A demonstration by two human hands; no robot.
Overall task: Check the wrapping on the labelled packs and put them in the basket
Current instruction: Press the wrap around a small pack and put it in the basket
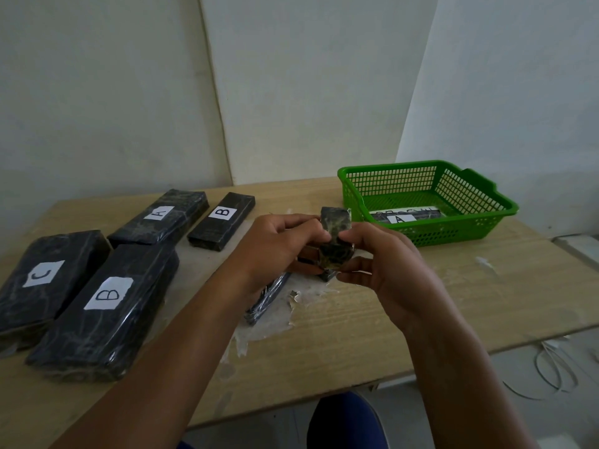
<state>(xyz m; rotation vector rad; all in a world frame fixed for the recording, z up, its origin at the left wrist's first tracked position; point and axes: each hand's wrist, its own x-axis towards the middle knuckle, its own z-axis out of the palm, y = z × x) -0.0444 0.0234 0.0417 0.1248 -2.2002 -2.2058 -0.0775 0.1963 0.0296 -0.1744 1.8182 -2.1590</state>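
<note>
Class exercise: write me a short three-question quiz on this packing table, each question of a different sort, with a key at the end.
1. True or false: the green basket already holds a pack labelled A.
2. How many labelled packs lie on the table left of the hands? a) two b) four c) six
3. Fill in: both the left hand and the right hand keep a grip on one small wrapped ____.

Key: 1 true. 2 b: the far A pack, small B pack, C pack and large B pack. 3 pack.
</note>
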